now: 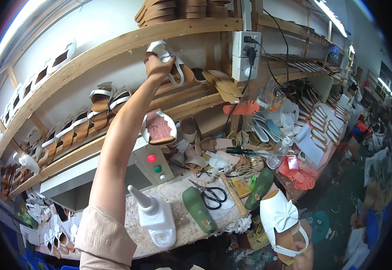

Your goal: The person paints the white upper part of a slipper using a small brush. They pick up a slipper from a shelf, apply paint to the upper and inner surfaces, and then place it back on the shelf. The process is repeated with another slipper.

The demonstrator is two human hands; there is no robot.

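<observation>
The left hand (158,67) gripped a white sandal (159,47), the right hand (307,253) a bow-topped sandal (282,217).
The first was up by a wooden shelf (196,29); the other was low, beside the worktop (227,217).

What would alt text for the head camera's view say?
A person's left hand holds a white sandal up at wooden shelves of footwear; the right hand holds a bow-topped white sandal. Below, a cluttered workbench bears green foot-shaped forms and black-handled scissors.

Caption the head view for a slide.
Left hand grips a white sandal at a wooden shelf; right hand holds a bow-topped sandal.
</observation>
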